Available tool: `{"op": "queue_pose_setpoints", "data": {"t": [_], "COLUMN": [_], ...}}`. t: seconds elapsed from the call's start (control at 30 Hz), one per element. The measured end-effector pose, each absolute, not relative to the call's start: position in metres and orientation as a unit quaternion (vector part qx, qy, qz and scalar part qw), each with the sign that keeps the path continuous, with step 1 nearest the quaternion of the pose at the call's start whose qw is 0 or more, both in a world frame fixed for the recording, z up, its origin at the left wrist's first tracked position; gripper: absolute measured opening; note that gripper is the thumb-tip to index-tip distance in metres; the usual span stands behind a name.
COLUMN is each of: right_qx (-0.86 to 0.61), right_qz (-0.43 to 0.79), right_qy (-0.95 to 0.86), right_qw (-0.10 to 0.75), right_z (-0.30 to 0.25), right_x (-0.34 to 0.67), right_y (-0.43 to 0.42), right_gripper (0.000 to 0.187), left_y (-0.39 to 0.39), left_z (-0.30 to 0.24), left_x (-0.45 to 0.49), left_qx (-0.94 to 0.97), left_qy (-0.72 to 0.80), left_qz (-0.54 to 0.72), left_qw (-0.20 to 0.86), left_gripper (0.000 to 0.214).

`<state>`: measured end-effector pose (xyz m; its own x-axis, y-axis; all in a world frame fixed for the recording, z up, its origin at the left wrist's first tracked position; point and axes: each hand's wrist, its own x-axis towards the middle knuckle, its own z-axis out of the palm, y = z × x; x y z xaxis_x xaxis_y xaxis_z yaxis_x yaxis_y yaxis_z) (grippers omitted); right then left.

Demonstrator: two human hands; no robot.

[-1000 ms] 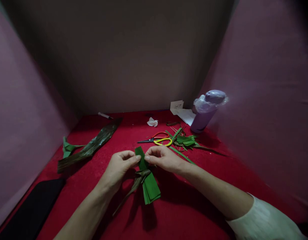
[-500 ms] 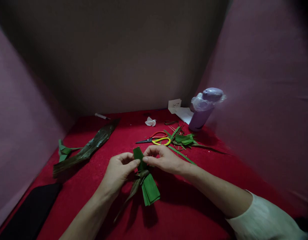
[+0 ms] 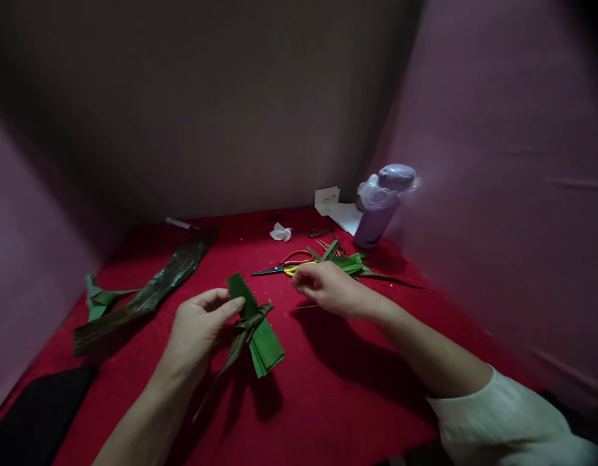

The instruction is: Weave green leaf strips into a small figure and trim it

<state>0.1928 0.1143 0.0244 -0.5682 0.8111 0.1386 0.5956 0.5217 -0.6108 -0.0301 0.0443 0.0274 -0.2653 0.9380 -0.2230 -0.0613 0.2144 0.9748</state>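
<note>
Folded green leaf-strip bundle (image 3: pixel 257 330) tied at its waist with a dry brownish strip, lifted just over the red cloth counter (image 3: pixel 328 388), centre frame. Left hand (image 3: pixel 197 327) at its 9 o'clock, grip clamped on the upper end, thumb on top. Right hand (image 3: pixel 328 288) at 2 o'clock, apart from the bundle, fingers loosely curled; whether it pinches anything, cannot tell. Red-and-yellow-handled scissors (image 3: pixel 284 264) at 1 o'clock, just beyond. Bundle looks light, springy, easily creased; best held at the tied waist.
</note>
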Motion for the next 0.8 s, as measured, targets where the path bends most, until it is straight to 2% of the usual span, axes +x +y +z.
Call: {"op": "queue_pose_setpoints", "data": {"t": [0.13, 0.4, 0.47, 0.53, 0.63, 0.8], "right_qx": [-0.416, -0.414, -0.435, -0.438, -0.388, -0.324], "right_qz": [0.173, 0.011, 0.006, 0.025, 0.076, 0.078], "right_qy": [-0.883, -0.909, -0.897, -0.888, -0.885, -0.882], "right_qw": [0.131, 0.052, 0.075, 0.137, 0.245, 0.334], "right_z": [0.014, 0.003, 0.009, 0.016, 0.025, 0.034], "right_x": [0.198, 0.195, 0.197, 0.197, 0.193, 0.177], "right_y": [0.093, 0.088, 0.092, 0.092, 0.082, 0.063], "right_gripper": [0.016, 0.016, 0.014, 0.016, 0.021, 0.019], "left_y": [0.044, 0.042, 0.042, 0.042, 0.041, 0.041], "left_z": [0.03, 0.022, 0.021, 0.022, 0.022, 0.019], "left_x": [-0.033, -0.028, -0.029, -0.029, -0.028, -0.025], "left_qx": [0.338, 0.349, 0.355, 0.359, 0.366, 0.376], "left_qy": [0.606, 0.581, 0.582, 0.58, 0.574, 0.574], "left_qz": [0.515, 0.509, 0.506, 0.504, 0.499, 0.491], "left_qw": [0.503, 0.53, 0.529, 0.53, 0.537, 0.537], "left_gripper": [0.023, 0.02, 0.019, 0.017, 0.016, 0.019]}}
